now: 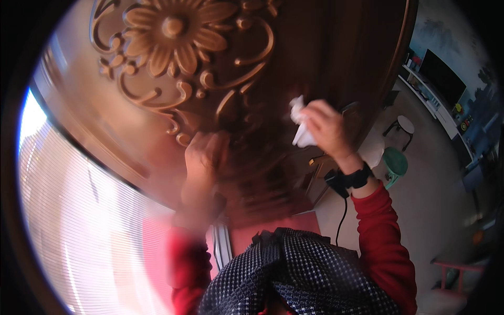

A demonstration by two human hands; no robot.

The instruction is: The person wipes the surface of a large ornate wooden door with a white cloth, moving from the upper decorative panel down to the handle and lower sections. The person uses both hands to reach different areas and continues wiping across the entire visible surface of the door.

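Observation:
A large brown wooden panel, glossy, with a carved flower and scrolls in relief, fills the upper view. My right hand grips a crumpled white cloth or tissue in front of the panel's right part; whether the cloth touches the wood I cannot tell. Below the carved scrolls, my left hand is at the panel with its fingers curled, and blur hides whether anything is in it. A black band with a box and cable circles my right wrist.
Close on the left is a bright, finely ribbed window or screen. On the right stand a green stool, a white-topped stool and, farther off, a television above a long white cabinet. A red seat or frame is at lower right.

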